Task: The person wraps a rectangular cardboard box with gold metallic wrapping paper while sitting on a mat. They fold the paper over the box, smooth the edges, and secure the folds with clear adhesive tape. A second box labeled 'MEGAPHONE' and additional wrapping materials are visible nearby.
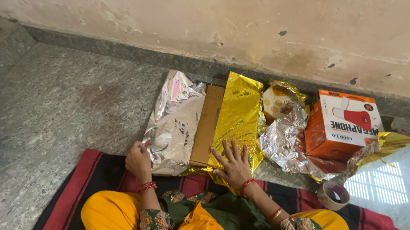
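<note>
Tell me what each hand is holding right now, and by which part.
The left hand pinches the silver side of the wrapping foil at its lower left edge. The right hand holds nothing; it presses flat on the gold flap.

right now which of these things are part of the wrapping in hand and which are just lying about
In hand:
- gold wrapping foil under right hand
- brown cardboard box
- foil's silver side, gripped by left hand

Lying about:
- orange megaphone box
- tape roll
- spotted round item

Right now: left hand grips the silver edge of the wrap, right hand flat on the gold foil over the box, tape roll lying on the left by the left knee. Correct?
Not quite. In the head view the tape roll lies on the right, on the floor beside the right forearm, below the orange carton. The rest holds: left hand grips the silver wrap edge, right hand lies flat on the gold foil over the box.
</note>
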